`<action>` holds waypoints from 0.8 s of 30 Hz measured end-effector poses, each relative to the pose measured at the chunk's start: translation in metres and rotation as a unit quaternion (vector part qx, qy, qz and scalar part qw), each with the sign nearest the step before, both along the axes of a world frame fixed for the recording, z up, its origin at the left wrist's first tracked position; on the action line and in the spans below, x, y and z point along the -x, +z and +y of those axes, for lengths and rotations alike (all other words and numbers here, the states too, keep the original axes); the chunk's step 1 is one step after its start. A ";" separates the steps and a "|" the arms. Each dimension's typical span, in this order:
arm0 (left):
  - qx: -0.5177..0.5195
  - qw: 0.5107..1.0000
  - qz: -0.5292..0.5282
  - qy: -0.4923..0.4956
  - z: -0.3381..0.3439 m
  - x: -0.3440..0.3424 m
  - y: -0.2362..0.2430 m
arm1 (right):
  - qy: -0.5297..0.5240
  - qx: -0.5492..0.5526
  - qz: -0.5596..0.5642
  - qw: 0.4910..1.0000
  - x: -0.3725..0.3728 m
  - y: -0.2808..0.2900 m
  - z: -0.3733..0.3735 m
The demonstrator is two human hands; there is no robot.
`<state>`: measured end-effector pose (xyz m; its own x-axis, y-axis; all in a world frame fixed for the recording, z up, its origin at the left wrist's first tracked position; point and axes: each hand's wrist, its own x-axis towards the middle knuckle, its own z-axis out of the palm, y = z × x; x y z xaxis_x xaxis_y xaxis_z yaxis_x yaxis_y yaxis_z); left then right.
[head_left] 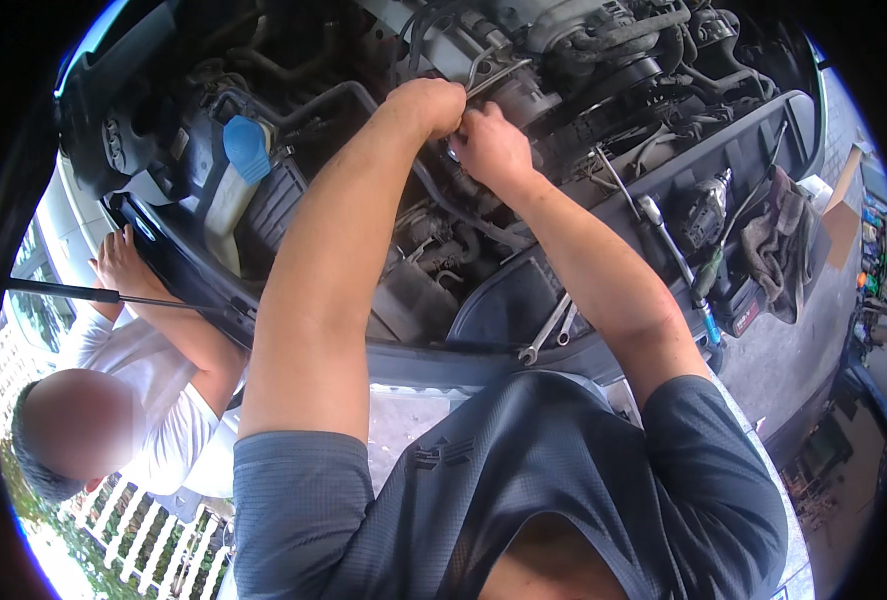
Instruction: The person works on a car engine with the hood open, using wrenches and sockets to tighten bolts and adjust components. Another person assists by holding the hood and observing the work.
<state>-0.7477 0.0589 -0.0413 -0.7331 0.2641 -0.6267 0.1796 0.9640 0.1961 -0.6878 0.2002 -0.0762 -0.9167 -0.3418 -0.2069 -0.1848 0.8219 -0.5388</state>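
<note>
Both my arms reach into the open engine bay of a car, and the hands meet over the engine (pixel 583 45). My left hand (pixel 429 106) is closed, knuckles up; what its fingers hold is hidden. A thin shiny metal rod (pixel 500 76) runs off to the right just beyond it, and I cannot tell whether the hand touches it. Close against it, my right hand (pixel 495 150) has its fingers curled and pressed together around something too hidden to name. A small shiny spot shows below the right fingers, beside a black hose.
A blue-capped filler neck (pixel 247 148) stands at left. Wrenches (pixel 545 332) lie on the front edge; a ratchet (pixel 668 238), a cordless power tool (pixel 708 215), a green-handled screwdriver (pixel 708 272) and a grey rag (pixel 778 240) lie at right. Another person (pixel 168 400) leans at the left fender, beside a hood strut.
</note>
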 end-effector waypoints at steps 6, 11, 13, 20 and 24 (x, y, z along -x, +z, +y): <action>0.028 0.998 -0.051 -0.008 0.006 0.008 0.002 | -0.014 0.043 -0.129 0.991 0.005 -0.014 0.009; 0.012 1.000 -0.019 -0.013 -0.003 0.003 -0.009 | -0.016 -0.003 -0.092 0.996 -0.001 -0.008 0.002; 0.010 1.000 -0.015 -0.011 0.000 0.004 -0.009 | -0.008 -0.027 -0.095 0.995 0.005 -0.013 -0.002; 0.016 0.999 -0.034 0.012 0.004 0.005 -0.001 | 0.045 -0.025 -0.075 0.996 0.005 -0.016 -0.004; 0.018 0.998 -0.049 0.020 0.005 0.003 0.001 | -0.005 -0.050 -0.091 0.995 0.005 -0.007 -0.013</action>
